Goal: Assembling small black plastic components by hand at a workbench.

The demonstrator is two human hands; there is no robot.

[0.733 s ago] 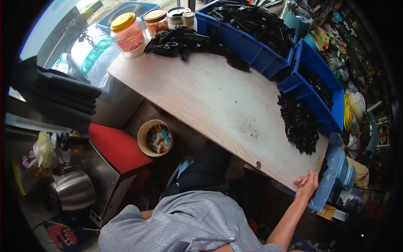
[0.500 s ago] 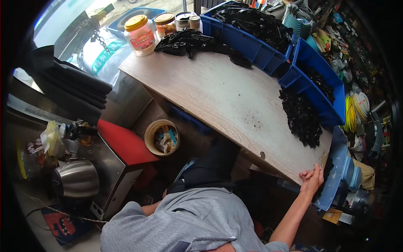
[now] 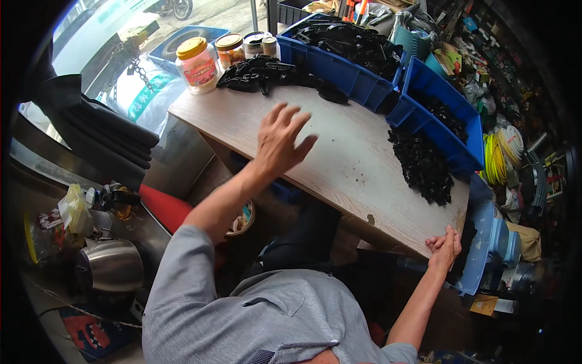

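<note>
My left hand [image 3: 282, 139] is over the left part of the pale wooden table [image 3: 315, 124]. Its fingers are spread, with nothing between them. Just beyond the fingertips lies a heap of black clip-like parts [image 3: 260, 71]; the hand looks apart from it. At the table's near right corner rests my right hand [image 3: 444, 247], its fingers curled in and no object visible in them. A second pile of small black parts [image 3: 421, 167] lies along the right side of the table, farther in than my right hand.
Two blue bins [image 3: 348, 79] [image 3: 448, 133] of black parts border the table's far and right sides. Lidded jars [image 3: 197, 68] stand at the far left corner. Below the near edge is a waste bucket [image 3: 245, 221]. A steel kettle [image 3: 112, 265] sits at left.
My left hand has come up from beside my body and reached out over the table, fingers spread. My right hand stays at the table corner. The view has shifted slightly.
</note>
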